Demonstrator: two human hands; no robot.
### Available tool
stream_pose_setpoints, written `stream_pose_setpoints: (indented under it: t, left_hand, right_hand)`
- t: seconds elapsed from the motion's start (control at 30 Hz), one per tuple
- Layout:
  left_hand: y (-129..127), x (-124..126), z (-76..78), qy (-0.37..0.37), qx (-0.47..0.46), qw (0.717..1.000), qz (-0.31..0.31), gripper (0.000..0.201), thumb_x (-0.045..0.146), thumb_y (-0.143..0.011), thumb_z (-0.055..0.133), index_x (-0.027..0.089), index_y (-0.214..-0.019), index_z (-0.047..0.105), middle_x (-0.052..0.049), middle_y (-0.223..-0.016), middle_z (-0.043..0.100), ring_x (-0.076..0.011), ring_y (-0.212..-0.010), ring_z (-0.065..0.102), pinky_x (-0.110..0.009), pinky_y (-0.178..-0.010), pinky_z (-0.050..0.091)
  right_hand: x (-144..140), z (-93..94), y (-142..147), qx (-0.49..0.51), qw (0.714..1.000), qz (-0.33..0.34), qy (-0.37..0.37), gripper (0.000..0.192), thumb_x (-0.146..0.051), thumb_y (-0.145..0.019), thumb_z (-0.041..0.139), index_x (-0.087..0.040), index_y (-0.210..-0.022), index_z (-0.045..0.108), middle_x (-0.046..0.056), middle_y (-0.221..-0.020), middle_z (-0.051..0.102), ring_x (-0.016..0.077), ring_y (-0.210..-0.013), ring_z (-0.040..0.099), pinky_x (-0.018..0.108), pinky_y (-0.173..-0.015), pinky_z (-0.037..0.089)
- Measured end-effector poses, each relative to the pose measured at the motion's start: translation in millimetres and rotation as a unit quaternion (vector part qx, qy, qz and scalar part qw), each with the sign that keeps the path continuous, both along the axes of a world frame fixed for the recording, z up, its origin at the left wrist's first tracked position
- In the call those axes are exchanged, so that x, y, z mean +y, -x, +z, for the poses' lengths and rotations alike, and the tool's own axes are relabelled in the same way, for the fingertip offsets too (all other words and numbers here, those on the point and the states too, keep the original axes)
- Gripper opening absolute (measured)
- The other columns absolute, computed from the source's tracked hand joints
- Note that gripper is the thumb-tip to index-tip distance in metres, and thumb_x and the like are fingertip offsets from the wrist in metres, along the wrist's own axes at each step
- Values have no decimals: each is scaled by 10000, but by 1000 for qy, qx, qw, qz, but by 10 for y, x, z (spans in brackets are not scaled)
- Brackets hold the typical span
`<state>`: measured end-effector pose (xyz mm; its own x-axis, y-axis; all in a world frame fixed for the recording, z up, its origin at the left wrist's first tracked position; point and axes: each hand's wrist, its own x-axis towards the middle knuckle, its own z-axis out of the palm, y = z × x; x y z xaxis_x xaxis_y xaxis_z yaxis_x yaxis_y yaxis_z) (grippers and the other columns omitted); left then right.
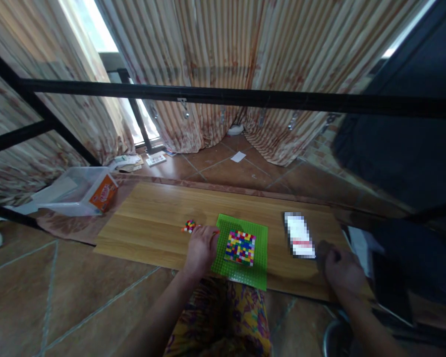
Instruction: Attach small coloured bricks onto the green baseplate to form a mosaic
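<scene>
Head view: a green baseplate lies on the wooden tabletop, directly forward of the seated person's knees. A multicoloured block of small bricks, roughly square in outline, is seated near the middle of the plate, with bare studs around it. Take this block as the centre of the clock. The left hand is at 9 o'clock, at the plate's edge; its fingers are pinched together, apparently clamped on a red brick, though the piece is very small. A loose brick pile lies between 9 and 10 o'clock, just beyond that hand. The phone lies at 3 o'clock, well apart from the plate. The right hand is between 3 and 4 o'clock, near the phone; its fingers are curled, but shadow prevents telling whether they grip anything. The step in hand is judged to be handling a single brick between pile and plate. Seating it would call for a level fingertip grip, alignment over the chosen studs and straight downward pressure, without disturbing neighbouring bricks.
</scene>
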<state>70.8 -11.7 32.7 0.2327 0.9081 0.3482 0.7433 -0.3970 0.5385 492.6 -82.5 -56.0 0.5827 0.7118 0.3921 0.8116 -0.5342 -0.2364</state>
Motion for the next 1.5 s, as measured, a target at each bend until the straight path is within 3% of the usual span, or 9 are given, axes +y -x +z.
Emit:
stream_pose_setpoints:
  t: [0.17, 0.5, 0.7, 0.97, 1.13, 1.27, 1.4, 1.5]
  left_hand:
    - [-352, -59, 168, 13, -12, 995, -97, 197, 204, -948, 475, 217, -976, 670, -50, -949, 719, -203, -923, 623, -409, -990, 384]
    - [-548, 52, 240, 9, 152, 979, -138, 204, 166, -911, 494, 216, -991, 675, -83, -1012, 681, -261, -987, 573, -562, -1077, 271]
    - [-611, 63, 210, -6, 140, 981, -132, 156, 142, -837, 547, 216, -909, 664, -93, -1047, 667, -275, -1007, 555, -564, -1088, 257]
    - [-644, 145, 127, 83, 4, 993, -78, 170, 81, -750, 552, 222, -798, 634, -33, -902, 698, -219, -942, 616, -449, -999, 371]
    - [-647, 189, 62, 135, -73, 986, -61, 219, 83, -723, 573, 210, -886, 646, -39, -935, 714, -210, -927, 651, -386, -932, 462]
    - [-645, 206, 3, 217, -189, 956, -53, 317, 81, -716, 577, 202, -992, 676, -34, -1016, 718, -179, -933, 666, -311, -873, 518]
    - [-640, 235, -84, 334, -289, 897, -40, 268, 134, -720, 610, 175, -963, 716, -14, -872, 723, -150, -758, 656, -260, -716, 526]
    - [-638, 266, -127, 371, -331, 867, -42, 218, 142, -686, 636, 164, -878, 737, -1, -771, 709, -137, -701, 627, -238, -668, 494]
  right_hand:
    - [0, 20, 24, -27, 1000, -4, 8, 403, -353, -916, 381, -111, -955, 702, 146, -868, 654, 230, -771, 575, 323, -644, 392]
    - [-1, 26, 35, -21, 1000, 4, 4, 383, -358, -911, 391, -120, -929, 692, 137, -861, 663, 226, -782, 577, 316, -655, 390]
    - [7, 3, 32, -16, 1000, -9, 3, 379, -362, -914, 389, -132, -963, 687, 122, -858, 659, 207, -763, 571, 298, -634, 380]
    - [3, -9, 27, -11, 1000, -11, -2, 353, -339, -908, 411, -135, -965, 693, 116, -870, 654, 199, -760, 569, 296, -644, 380]
    - [-1, -3, 29, -14, 1000, -8, 0, 364, -355, -911, 411, -130, -966, 692, 122, -879, 658, 213, -788, 582, 296, -648, 375]
    - [-1, -22, 14, -26, 1000, 0, -4, 373, -353, -919, 394, -128, -958, 688, 123, -865, 659, 223, -801, 590, 300, -657, 383]
    - [-3, -26, 8, -38, 999, -2, -1, 376, -361, -925, 390, -128, -921, 686, 120, -848, 661, 216, -772, 583, 303, -651, 378]
    - [-9, -26, 5, -38, 999, 3, -5, 377, -366, -926, 391, -129, -932, 685, 124, -870, 667, 215, -776, 581, 301, -646, 377]
